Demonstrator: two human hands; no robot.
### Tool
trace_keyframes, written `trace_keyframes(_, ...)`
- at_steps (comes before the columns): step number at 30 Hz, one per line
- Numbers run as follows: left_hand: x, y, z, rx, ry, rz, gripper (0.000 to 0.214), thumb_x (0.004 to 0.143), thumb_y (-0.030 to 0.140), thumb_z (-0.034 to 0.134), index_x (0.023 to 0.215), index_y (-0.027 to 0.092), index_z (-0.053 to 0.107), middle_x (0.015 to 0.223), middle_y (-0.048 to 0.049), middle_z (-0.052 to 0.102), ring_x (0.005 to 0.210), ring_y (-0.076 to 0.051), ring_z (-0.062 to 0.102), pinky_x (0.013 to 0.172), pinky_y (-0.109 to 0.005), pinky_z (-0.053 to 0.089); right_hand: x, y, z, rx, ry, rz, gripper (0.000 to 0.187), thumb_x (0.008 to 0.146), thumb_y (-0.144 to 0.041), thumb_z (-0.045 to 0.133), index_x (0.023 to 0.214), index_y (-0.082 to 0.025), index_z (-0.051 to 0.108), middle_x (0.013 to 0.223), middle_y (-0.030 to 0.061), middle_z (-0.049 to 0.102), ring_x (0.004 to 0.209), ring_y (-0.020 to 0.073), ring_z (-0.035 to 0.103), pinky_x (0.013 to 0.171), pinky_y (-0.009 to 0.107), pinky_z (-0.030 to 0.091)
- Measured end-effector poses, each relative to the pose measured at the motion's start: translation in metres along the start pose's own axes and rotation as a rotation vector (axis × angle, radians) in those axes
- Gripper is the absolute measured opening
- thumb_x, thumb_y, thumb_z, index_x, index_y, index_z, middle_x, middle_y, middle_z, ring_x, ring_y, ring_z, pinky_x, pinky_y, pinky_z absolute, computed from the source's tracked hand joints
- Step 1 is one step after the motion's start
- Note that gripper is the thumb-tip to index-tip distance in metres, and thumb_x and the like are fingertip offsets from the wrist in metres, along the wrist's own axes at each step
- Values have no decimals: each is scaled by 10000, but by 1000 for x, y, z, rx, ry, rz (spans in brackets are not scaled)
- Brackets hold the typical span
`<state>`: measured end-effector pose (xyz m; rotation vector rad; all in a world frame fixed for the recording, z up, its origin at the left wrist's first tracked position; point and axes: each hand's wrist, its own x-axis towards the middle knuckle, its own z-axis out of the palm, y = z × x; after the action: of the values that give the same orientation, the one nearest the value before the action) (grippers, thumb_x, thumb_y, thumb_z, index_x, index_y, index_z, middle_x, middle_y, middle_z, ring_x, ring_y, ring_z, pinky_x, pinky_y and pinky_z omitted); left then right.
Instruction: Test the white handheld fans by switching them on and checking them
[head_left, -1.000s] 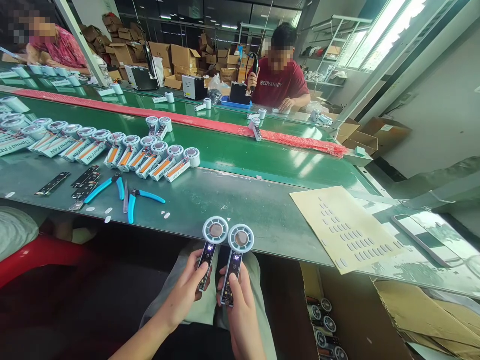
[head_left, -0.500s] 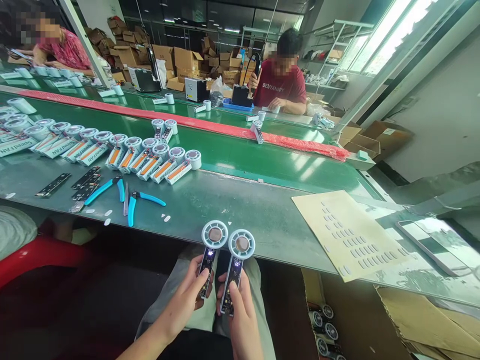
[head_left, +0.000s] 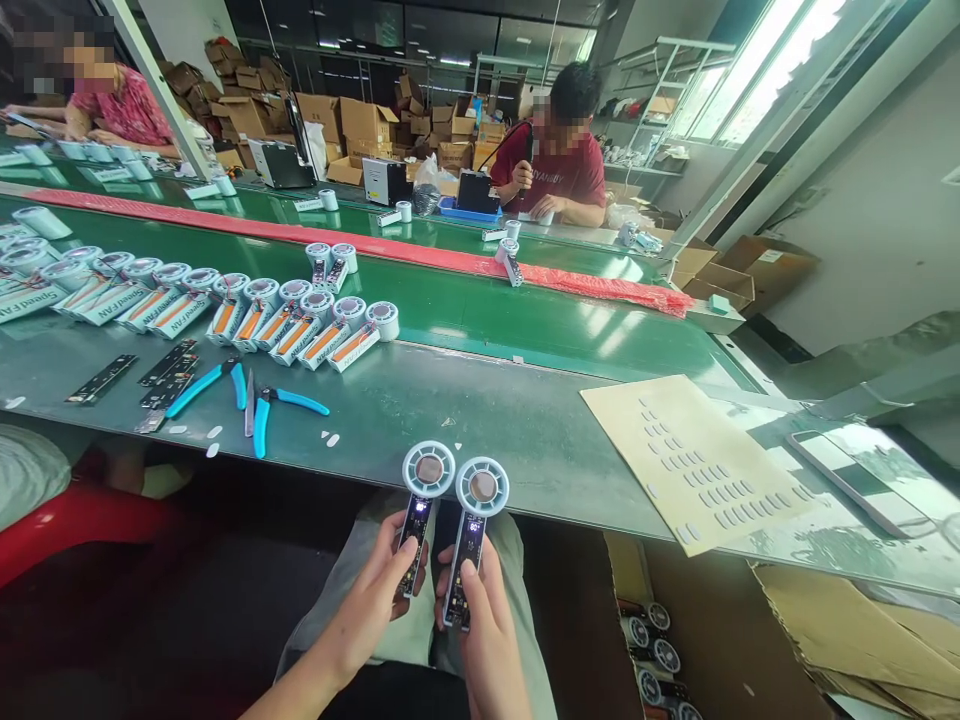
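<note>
I am holding one handheld fan unit in each hand, above my lap at the near edge of the green workbench (head_left: 465, 400). My left hand (head_left: 375, 590) is closing its fingers around the bare circuit-board handle of the left fan (head_left: 421, 505), thumb lying on the board's face. My right hand (head_left: 480, 625) is gripping the right fan (head_left: 474, 530) the same way, thumb pressing on the lower part of the board. Both fans are standing upright side by side, their round white heads nearly touching and overlapping the bench edge; a small lit readout is glowing on each board.

On the bench, left of the fans, blue-handled cutters (head_left: 289, 405) and blue-handled pliers (head_left: 206, 385) are lying together, with loose black circuit boards (head_left: 169, 365) further left and small white stickers scattered around them. Right of the fans, a tan backing sheet of stickers (head_left: 694, 460) is lying flat, and a phone (head_left: 851, 480) beyond it. Behind the cutters, a row of assembled fans (head_left: 225, 310) is lying at the front of the green conveyor belt (head_left: 525, 310). Across the belt, a person in a red shirt (head_left: 559, 170) is working at the far bench. Below the bench edge, right of my knee, a carton of fans (head_left: 652, 660) is sitting.
</note>
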<state>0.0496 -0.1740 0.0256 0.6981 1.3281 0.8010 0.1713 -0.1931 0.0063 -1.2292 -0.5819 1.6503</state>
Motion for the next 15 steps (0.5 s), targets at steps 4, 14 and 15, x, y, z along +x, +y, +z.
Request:
trace_keyframes(4,-2,3,0,29,-21,-42,402,824,590,386,1148,357,349,850,22,482,749,-153,412,582,-246,252,0,0,1,20,1,-4,545,801,-588,498,1236,-285,369,844,7,490,718,186,396,655,321,358)
trace_keyframes(14,-3,4,2,13,46,-77,401,811,580,418,1154,377,376,943,16,527,915,-202,481,752,-308,360,7,14,-5,-23,-15,-55,523,819,-593,467,1221,-274,364,805,6,490,659,171,424,577,290,376)
trace_keyframes(15,-4,4,3,-3,43,-75,419,807,578,431,1170,378,371,969,14,527,924,-201,475,754,-305,360,6,14,-5,-40,-14,-51,531,821,-598,458,1230,-275,360,807,6,491,661,173,423,582,293,378)
